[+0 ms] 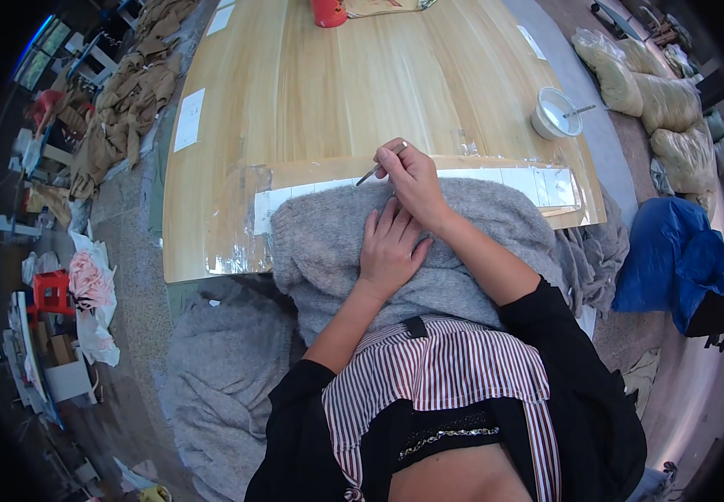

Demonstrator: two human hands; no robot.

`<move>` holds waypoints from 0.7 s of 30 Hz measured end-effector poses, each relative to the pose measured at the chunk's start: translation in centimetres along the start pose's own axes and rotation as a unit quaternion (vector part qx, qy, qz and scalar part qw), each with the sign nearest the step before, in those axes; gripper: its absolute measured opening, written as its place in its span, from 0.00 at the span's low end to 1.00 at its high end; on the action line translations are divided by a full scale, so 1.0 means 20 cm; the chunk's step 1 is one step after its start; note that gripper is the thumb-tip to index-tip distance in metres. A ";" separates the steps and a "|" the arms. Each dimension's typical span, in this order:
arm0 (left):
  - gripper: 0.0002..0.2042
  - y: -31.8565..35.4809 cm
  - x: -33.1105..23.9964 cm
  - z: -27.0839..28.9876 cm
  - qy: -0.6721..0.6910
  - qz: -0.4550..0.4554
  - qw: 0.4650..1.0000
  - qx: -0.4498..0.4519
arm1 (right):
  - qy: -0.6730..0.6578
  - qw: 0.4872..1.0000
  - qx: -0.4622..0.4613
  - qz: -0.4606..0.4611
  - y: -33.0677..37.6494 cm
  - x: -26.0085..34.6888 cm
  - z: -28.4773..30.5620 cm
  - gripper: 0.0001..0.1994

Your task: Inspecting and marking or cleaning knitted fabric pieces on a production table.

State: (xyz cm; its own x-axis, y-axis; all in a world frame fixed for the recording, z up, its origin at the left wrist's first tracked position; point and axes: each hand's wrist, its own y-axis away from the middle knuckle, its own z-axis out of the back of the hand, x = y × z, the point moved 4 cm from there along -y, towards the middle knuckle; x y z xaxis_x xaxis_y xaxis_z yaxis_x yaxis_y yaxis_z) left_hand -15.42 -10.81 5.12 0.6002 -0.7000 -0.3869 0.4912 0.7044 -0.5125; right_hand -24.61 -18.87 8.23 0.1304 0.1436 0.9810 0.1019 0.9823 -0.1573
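A grey knitted garment (328, 226) lies over the near edge of the wooden table and hangs down toward my lap. On it my left hand (389, 255) rests flat, fingers stretched out and slightly apart. Just beyond, my right hand (412, 176) is closed on a thin pen-like tool (369, 174). The tool's tip points down and left, close to the garment's far edge. I cannot tell whether it touches the knit. Under that edge a white paper strip (274, 201) is taped along the table.
The wooden table (337, 92) carries a white tub (550, 117) with a thin stick, and a red container (328, 12) at its far side. More grey knitwear (228, 376) piles at my left. A blue bag (671, 251) and stuffed sacks (663, 100) stand at right.
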 end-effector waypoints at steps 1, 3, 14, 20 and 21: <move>0.22 0.00 0.00 0.00 0.003 -0.003 1.000 -0.010 | -0.018 1.000 0.006 -0.010 0.00 0.00 -0.01 0.11; 0.22 0.00 0.00 0.00 0.004 -0.002 1.000 -0.002 | -0.037 0.999 0.012 -0.019 -0.01 -0.01 -0.02 0.11; 0.17 0.02 0.02 0.00 0.015 0.003 1.000 -0.014 | -0.113 0.991 0.062 -0.047 -0.08 0.04 -0.17 0.12; 0.19 0.02 0.02 0.01 0.040 -0.010 0.999 -0.033 | 0.013 0.995 0.097 -0.025 -0.08 0.00 -0.31 0.12; 0.20 0.02 0.02 0.01 0.036 -0.015 0.999 -0.036 | 0.062 0.994 0.091 -0.016 -0.07 -0.01 -0.31 0.12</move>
State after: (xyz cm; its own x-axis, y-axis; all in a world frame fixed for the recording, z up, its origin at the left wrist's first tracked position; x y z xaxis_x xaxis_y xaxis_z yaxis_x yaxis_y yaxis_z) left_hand -14.89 -10.79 5.05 0.5378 -0.7290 -0.4234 0.4602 0.6747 -0.5771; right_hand -18.58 -21.08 7.57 0.2512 0.1061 0.9621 -0.0702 0.9934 -0.0912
